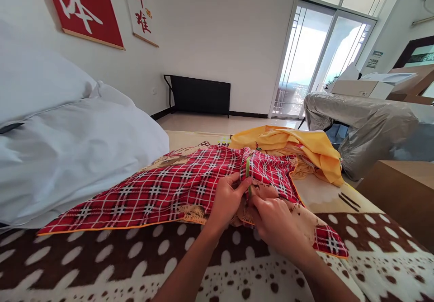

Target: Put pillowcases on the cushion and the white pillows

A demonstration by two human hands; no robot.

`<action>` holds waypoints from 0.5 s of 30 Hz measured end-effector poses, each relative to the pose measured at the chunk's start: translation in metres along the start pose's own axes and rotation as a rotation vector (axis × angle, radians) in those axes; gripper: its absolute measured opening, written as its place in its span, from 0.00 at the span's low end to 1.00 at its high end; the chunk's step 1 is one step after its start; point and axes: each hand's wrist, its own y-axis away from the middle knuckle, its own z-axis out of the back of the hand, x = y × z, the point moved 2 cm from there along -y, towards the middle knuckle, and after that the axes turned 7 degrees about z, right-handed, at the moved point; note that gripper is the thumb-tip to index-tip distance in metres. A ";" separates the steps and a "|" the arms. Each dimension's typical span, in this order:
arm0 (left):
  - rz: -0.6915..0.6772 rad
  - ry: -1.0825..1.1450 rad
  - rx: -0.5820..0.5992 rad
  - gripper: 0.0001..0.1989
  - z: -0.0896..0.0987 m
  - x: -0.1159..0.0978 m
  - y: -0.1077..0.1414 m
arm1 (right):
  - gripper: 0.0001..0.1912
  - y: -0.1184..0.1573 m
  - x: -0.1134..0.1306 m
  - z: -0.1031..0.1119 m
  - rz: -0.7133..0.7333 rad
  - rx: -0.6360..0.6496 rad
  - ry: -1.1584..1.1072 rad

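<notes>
A red plaid cloth cover (159,189) with orange edging and tan printed patches lies spread over the bed. Across it runs a narrow green strip (248,168) that looks like a zipper. My left hand (228,198) is closed, pinching the cover's fabric just left of the strip, thumb pointing right. Right beside it my right hand (274,216) is closed too, its thumb and fingertips at the lower end of the strip. What exactly lies between the right fingertips is partly hidden.
White stuffed pillows (84,148) are piled at the left. A yellow cloth (288,139) lies crumpled beyond the cover. Patterned brown and cream bedding (135,266) is underneath. Cardboard boxes (403,193) and a plastic-wrapped piece of furniture (366,116) stand at the right.
</notes>
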 end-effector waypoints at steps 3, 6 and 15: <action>0.001 -0.014 -0.023 0.22 -0.001 0.004 -0.001 | 0.07 0.000 -0.002 0.000 -0.015 0.014 -0.096; -0.017 -0.077 -0.029 0.21 -0.002 0.007 -0.003 | 0.07 0.001 -0.004 0.003 -0.018 0.024 -0.226; -0.126 -0.513 0.109 0.17 -0.006 -0.025 0.022 | 0.10 0.019 -0.025 0.036 0.142 -0.020 -0.650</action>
